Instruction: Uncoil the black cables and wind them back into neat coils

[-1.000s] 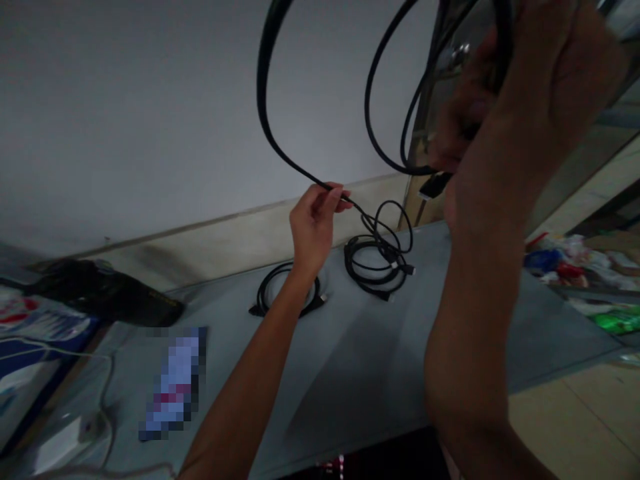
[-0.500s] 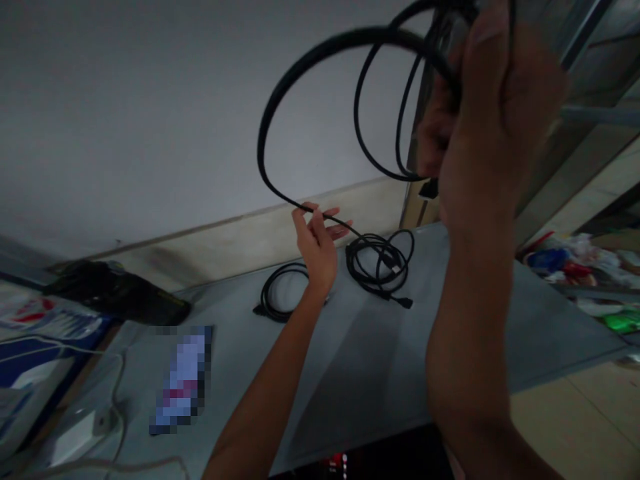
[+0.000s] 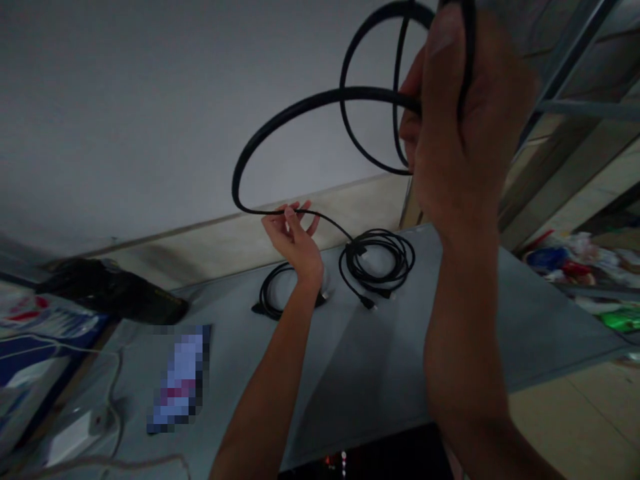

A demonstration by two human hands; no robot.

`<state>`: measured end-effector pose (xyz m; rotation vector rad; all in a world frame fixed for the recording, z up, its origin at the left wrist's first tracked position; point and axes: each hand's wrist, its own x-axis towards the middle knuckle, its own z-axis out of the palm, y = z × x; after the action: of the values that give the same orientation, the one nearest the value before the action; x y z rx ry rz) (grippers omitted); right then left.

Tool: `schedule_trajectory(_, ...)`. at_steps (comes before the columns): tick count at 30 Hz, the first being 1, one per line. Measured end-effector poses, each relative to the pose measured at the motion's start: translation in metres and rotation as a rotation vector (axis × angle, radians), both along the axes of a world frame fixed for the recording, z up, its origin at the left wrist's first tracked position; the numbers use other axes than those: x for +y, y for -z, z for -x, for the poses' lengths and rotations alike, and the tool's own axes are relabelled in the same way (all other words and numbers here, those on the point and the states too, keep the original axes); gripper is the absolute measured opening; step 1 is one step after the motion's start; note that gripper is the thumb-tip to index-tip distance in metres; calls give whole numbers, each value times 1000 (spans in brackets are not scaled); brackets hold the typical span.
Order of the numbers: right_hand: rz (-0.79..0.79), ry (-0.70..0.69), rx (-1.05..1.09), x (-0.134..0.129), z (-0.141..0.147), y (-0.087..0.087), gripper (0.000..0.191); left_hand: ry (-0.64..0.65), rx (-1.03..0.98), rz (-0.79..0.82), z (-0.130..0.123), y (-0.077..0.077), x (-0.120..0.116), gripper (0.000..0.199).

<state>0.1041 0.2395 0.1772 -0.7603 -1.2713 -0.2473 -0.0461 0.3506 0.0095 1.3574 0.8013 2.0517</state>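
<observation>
A black cable (image 3: 280,120) runs in wide loops from my right hand (image 3: 457,127), raised close to the camera at upper right and closed around the loops. My left hand (image 3: 295,233) pinches the same cable between thumb and fingers, lower down near the wall. From there the strand drops to a loose black coil (image 3: 380,263) on the grey table (image 3: 350,353), with connector ends lying by it. Another coiled black cable (image 3: 267,293) rests behind my left forearm, which partly hides it.
A pixelated phone-like object (image 3: 180,380) lies on the table at left. Behind it is a black plastic bag (image 3: 120,293). A white power strip (image 3: 77,437) and pale cords sit at the left edge. Shelves with mixed packages (image 3: 565,260) stand at right.
My left hand has moved left along the cable, and my right hand has shifted left and slightly down. The big loop has dropped lower, and the coil's connectors on the table have shifted.
</observation>
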Motion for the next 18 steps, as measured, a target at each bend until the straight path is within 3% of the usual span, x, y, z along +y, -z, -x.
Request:
schedule_trajectory(7,-63,221,-38,-2,-1,-1,39,23,104,-154,15,2,-9,35)
schedule_trajectory(15,-2,246,-53,2,-1,3,39,-22,96,-151,45,-11,-37,31)
schedule_trajectory(18,-18,118,-54,5,10,3,38,2,83,-117,66,-16,-47,30)
